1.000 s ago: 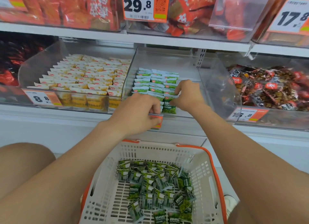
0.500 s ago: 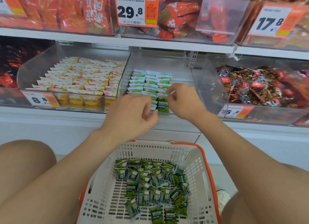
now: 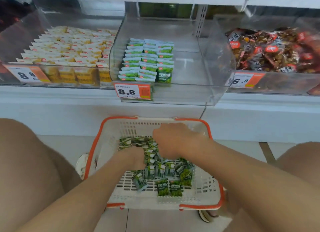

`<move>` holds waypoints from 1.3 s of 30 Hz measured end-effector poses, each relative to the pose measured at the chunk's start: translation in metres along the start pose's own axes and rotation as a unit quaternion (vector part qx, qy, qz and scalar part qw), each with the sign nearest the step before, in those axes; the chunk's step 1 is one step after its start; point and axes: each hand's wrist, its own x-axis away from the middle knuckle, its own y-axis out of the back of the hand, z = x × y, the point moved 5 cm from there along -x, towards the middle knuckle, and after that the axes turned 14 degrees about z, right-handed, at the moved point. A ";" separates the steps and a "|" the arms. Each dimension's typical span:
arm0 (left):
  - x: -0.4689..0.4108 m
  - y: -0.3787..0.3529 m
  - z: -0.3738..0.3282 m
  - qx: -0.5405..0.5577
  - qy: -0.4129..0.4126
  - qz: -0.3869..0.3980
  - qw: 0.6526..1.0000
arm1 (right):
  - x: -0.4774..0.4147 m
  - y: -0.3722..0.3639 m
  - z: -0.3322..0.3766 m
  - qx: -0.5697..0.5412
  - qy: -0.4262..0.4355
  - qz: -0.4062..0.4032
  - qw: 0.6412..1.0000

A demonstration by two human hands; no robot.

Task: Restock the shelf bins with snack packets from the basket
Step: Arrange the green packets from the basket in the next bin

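**Restock, gathering step. Listed left to right.**

1. Yellow-and-white packets (image 3: 69, 46), 10 o'clock. Neighbouring bin, flat sachets shingled in rows. Not in play.
2. Left hand (image 3: 134, 158), at 9 o'clock of the loose heap. Fingers are buried among packets; whether they have closed on any cannot be told.
3. Basket (image 3: 94, 145), 6 o'clock, between the knees. Rigid white slotted plastic with an orange rim.
4. Green snack packets (image 3: 162, 171). A loose heap on the basket floor of small glossy pillow sachets with crimped ends, likely slick and crinkly.
5. Clear middle bin (image 3: 190, 67), 12 o'clock. Hard transparent plastic with a curved front. The shelved rows (image 3: 147, 60) fill only its left part; a price tag (image 3: 132, 91) hangs below.
6. Right hand (image 3: 173, 141), at 12 o'clock of the heap. Knuckles up, fingers curled down into the packets. The grip is hidden, so it cannot be told.
7. Brown-and-red packets (image 3: 270, 49), 2 o'clock. A jumbled pile in the next bin.

Handling note: gather a modest stack, faces aligned one way, so it seats on edge beside the existing rows. An overfull handful of slick film will probably shed packets.
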 end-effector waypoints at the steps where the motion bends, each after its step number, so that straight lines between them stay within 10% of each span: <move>1: -0.015 -0.016 0.009 0.027 0.012 0.000 1.000 | -0.002 -0.005 0.001 0.002 0.004 0.014 1.000; 15: -0.127 -0.135 0.047 0.163 0.135 0.015 0.977 | -0.026 -0.034 0.005 -0.012 0.018 0.090 0.996; 32: -0.114 -0.110 0.023 0.167 0.014 -0.033 0.985 | -0.014 -0.032 0.008 -0.030 0.036 0.092 0.995; 39: -0.069 -0.036 0.013 0.380 -0.073 -0.119 0.914 | -0.002 -0.013 -0.004 -0.022 0.035 0.080 0.996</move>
